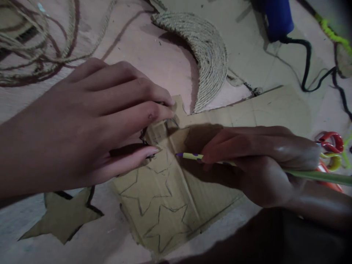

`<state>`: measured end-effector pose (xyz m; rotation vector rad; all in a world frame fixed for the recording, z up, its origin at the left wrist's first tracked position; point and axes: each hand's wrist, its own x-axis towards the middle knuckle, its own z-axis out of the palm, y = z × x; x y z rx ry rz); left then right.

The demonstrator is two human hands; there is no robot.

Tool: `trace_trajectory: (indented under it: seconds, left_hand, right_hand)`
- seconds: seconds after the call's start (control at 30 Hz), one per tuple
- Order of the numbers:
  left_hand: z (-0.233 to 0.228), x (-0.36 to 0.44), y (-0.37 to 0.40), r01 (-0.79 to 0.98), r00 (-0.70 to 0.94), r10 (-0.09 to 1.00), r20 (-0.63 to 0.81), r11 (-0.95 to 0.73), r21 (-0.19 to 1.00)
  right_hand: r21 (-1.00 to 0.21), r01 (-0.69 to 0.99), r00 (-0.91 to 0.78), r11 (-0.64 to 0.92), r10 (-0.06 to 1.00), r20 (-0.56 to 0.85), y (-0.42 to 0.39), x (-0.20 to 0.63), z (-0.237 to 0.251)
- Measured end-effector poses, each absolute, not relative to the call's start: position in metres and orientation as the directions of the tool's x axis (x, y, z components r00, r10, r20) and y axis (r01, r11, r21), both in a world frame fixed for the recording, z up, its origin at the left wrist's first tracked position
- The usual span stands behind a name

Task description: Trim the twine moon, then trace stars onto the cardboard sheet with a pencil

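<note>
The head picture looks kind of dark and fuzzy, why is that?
In the head view the light is dim; the right hand with its pencil throws a shadow on the cardboard. The left hand is close and a bit soft. The bottom right corner is nearly black, and the rope at the top left edge looks smeared.

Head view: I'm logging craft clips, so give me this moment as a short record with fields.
left hand: left hand pressed flat on a star template, fingers spread
right hand: right hand grips a green pencil, tip at the template's edge
surface under hands: cardboard sheet with traced star outlines
nearby: cut-out star, rope-wound crescent, loose rope, scissors
</note>
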<state>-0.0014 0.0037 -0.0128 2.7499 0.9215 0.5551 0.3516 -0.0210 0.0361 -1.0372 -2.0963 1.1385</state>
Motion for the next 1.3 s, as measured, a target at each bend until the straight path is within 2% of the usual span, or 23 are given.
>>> trace_trajectory:
  seconds: [0.13,0.27,0.37,0.5,0.63,0.73,0.87,0.97,1.1,1.23,1.3]
  left_hand:
    - [-0.014,-0.001,0.004,0.527,0.733,0.607,0.307,-0.792,0.309]
    - [-0.016,-0.003,0.004,0.530,0.729,0.613,0.305,-0.787,0.315]
    - [-0.015,-0.004,0.003,0.524,0.727,0.613,0.309,-0.787,0.325]
    - [-0.015,-0.004,0.003,0.530,0.732,0.616,0.291,-0.783,0.325]
    - [-0.015,-0.004,0.003,0.528,0.732,0.614,0.297,-0.786,0.322]
    - [-0.015,-0.005,0.003,0.525,0.734,0.610,0.299,-0.788,0.321]
    - [-0.015,-0.005,0.003,0.531,0.732,0.612,0.299,-0.788,0.312]
    - [-0.014,-0.004,0.003,0.527,0.736,0.608,0.299,-0.791,0.311]
    - [-0.014,-0.002,0.003,0.530,0.733,0.610,0.299,-0.789,0.311]
    - [-0.013,-0.002,0.003,0.532,0.730,0.610,0.307,-0.790,0.305]
    - [-0.014,-0.003,0.003,0.532,0.729,0.612,0.305,-0.788,0.309]
  right_hand:
    - [-0.866,0.313,-0.616,0.390,0.777,0.127,-0.019,0.353,0.037]
    - [-0.870,0.376,-0.554,0.318,0.830,0.065,-0.018,0.352,0.040]
    - [-0.863,0.352,-0.596,0.364,0.797,0.093,-0.018,0.350,0.041]
    - [-0.880,0.364,-0.548,0.304,0.834,0.061,-0.017,0.350,0.039]
    - [-0.883,0.328,-0.583,0.335,0.807,0.089,-0.018,0.353,0.037]
    - [-0.889,0.333,-0.541,0.315,0.836,0.093,-0.019,0.354,0.037]
    - [-0.877,0.332,-0.582,0.348,0.807,0.100,-0.018,0.352,0.038]
    - [-0.880,0.363,-0.524,0.306,0.848,0.079,-0.019,0.350,0.037]
    - [-0.876,0.336,-0.574,0.345,0.813,0.100,-0.020,0.350,0.038]
    - [-0.891,0.351,-0.526,0.288,0.848,0.067,-0.015,0.346,0.040]
    - [-0.894,0.314,-0.555,0.320,0.826,0.101,-0.010,0.343,0.038]
